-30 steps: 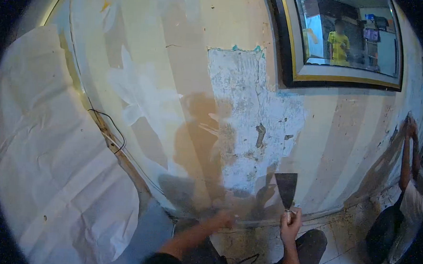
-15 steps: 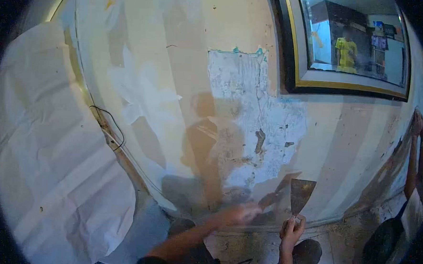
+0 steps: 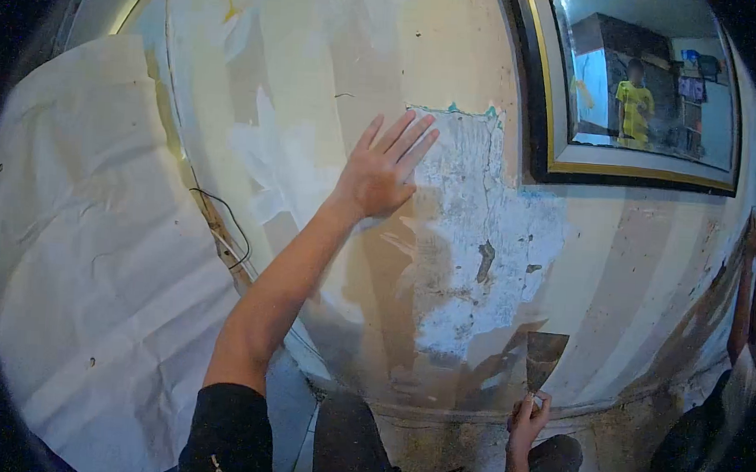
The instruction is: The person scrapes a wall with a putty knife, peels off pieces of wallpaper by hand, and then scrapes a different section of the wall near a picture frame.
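- Tiled floor (image 3: 444, 440), stained and dusty, runs under you to the foot of the wall (image 3: 622, 227).
- Your dark-clad knees (image 3: 346, 439) are bent above it, one at lower middle, the other behind your right forearm.
- Your black sleeve (image 3: 229, 438) ends above the left elbow; a pale mark shows on the cloth.
- Pale creased sheet (image 3: 95, 247) fills the left side, with a few small dark spots.
- Your right hand (image 3: 525, 423) is low, in front of the right knee, thumb and fingers closed around the grip of a scraper (image 3: 545, 360).
- Scraper stands nearly upright, wide blade uppermost, in front of the lower wall; its shadow falls to the left of it.
- Your left hand (image 3: 381, 172) is raised at the wall, palm toward it, fingers spread; the fingertips overlap the upper left edge of a bare patch (image 3: 457, 197). How firmly it presses, you cannot tell from this view.
- Bare patch is whitish and cracked, chipped lower down, amid beige and tan stripes.
- Dark cable (image 3: 246, 239) loops out beside the sheet's edge.
- Framed mirror (image 3: 633, 175) hangs upper right, reflecting a person in yellow.
- Far right, a co-worker's hand (image 3: 753, 237) is up at the wall; finger detail too small to read.
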Demonstrator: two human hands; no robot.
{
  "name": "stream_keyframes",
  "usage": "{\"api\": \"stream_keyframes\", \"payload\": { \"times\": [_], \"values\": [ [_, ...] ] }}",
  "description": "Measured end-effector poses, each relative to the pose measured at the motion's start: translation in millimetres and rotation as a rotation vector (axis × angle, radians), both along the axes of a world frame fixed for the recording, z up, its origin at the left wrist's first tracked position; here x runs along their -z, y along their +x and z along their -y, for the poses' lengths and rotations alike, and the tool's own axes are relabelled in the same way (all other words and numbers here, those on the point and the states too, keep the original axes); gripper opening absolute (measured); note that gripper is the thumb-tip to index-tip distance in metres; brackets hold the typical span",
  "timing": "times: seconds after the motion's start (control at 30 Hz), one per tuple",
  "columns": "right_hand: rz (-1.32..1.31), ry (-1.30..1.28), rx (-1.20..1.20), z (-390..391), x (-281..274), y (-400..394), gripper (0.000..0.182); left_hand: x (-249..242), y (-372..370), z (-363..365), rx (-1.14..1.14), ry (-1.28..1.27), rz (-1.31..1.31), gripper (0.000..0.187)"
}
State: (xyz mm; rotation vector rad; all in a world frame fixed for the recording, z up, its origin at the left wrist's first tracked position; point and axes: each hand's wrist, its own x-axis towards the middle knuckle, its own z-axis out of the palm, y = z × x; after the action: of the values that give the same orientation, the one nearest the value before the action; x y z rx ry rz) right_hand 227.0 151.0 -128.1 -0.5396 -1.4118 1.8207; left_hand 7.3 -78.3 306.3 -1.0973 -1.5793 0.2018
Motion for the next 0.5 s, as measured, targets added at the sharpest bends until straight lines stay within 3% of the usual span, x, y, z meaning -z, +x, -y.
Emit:
{"api": "stream_keyframes", "payload": {
  "times": [0.1,0.17,0.33,0.5],
  "values": [
    [-0.068,0.06,0.06,1,0,-3,0.012,-3,-4,8,-0.08,0.058,-0.029,0.068],
    [-0.077,-0.071,-0.004,9,-27,5,0.012,-6,-5,14,-0.09,0.089,-0.011,0.07],
    [-0.086,-0.013,-0.007,3,-10,-2,0.012,-13,-2,19,-0.147,0.225,-0.005,0.075],
    [-0.061,0.024,-0.018,3,-1,-5,0.01,-12,-5,11,0.011,0.091,0.031,0.069]
  ]
}}
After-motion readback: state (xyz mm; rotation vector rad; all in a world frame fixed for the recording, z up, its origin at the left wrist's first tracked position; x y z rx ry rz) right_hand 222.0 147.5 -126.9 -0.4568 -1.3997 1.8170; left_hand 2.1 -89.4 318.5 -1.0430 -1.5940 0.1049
